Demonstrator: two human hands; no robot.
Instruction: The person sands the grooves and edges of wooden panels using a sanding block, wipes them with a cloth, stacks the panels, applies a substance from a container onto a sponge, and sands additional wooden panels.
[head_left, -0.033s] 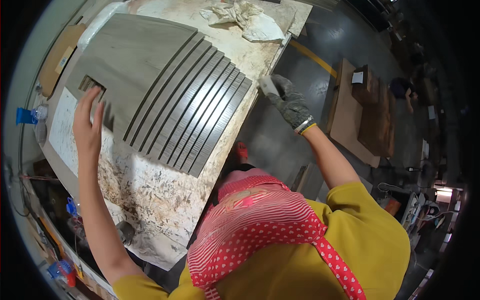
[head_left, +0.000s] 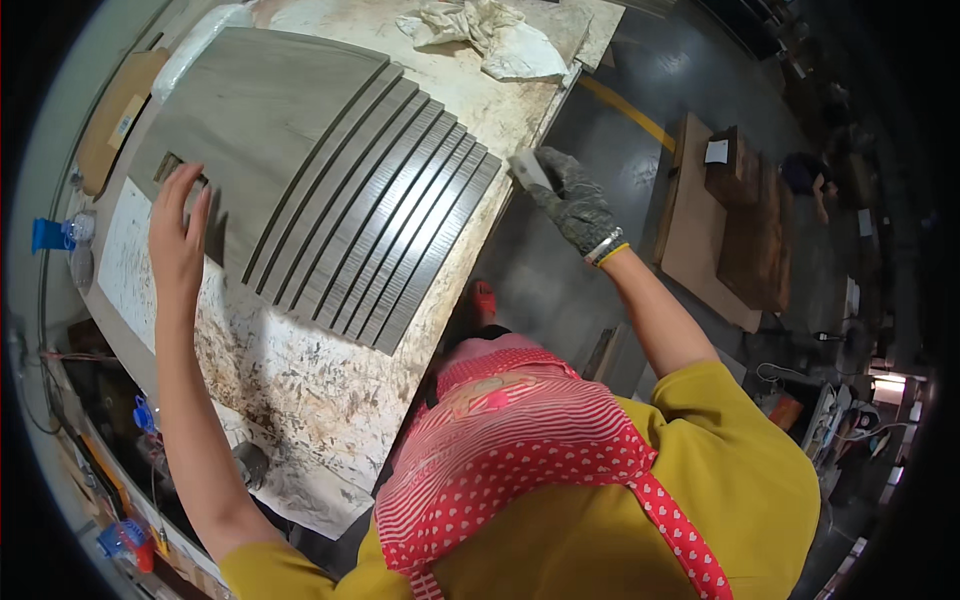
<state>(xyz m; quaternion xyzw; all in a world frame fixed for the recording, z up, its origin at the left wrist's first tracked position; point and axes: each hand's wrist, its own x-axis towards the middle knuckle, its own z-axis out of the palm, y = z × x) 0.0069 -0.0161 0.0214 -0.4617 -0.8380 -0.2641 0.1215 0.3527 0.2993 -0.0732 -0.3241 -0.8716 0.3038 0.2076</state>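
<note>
Grey wood-grain panels (head_left: 400, 190) lie in a stepped stack, each edge showing beyond the one above. My bare left hand (head_left: 178, 235) is at the top panel's left side, fingers stretched beside a small rectangular cutout (head_left: 168, 165); whether they touch the panel is unclear. In a dark grey knitted glove, my right hand (head_left: 575, 205) grips a small pale block (head_left: 530, 172) just off the stack's right corner, by the table edge. The block's far side is hidden by the fingers.
The stained white table (head_left: 330, 400) carries a crumpled cloth (head_left: 490, 40) at its far end. A brown board (head_left: 120, 120) and plastic bottles (head_left: 82, 250) sit along the left. On the floor at right, a brown stack (head_left: 750, 230) rests on a flat board (head_left: 690, 230).
My right hand with the pale block has shifted slightly left, toward the panel stack. My left hand has barely moved.
</note>
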